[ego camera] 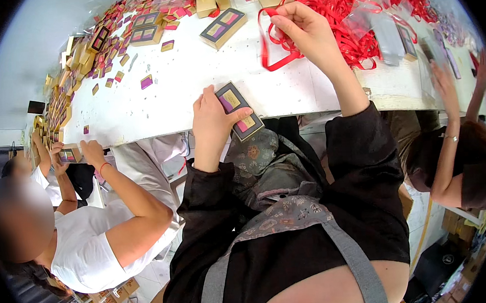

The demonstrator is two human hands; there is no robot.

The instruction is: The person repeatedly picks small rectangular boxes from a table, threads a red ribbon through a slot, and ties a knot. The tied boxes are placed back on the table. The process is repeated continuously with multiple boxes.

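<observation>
My left hand [214, 122] grips a small dark-faced box with gold edges [245, 124] at the near edge of the white table [180, 101]; two gold, purple and pink pieces show in its face. Above the table to the right, my right hand [302, 29] pinches a red ribbon [267, 57] between thumb and fingers, with a loop hanging down. Behind that hand lies a tangled heap of red ribbons [350, 30]. A similar gold box [223, 27] rests on the table beyond my left hand.
Many small wrapped pieces [113, 46] and stacked gold boxes [59, 96] cover the table's left side. Two more boxes [146, 35] lie nearer the middle. Clear plastic sleeves [387, 38] lie at right. A co-worker in white [101, 246] works at left; another person's hand [444, 82] is at right.
</observation>
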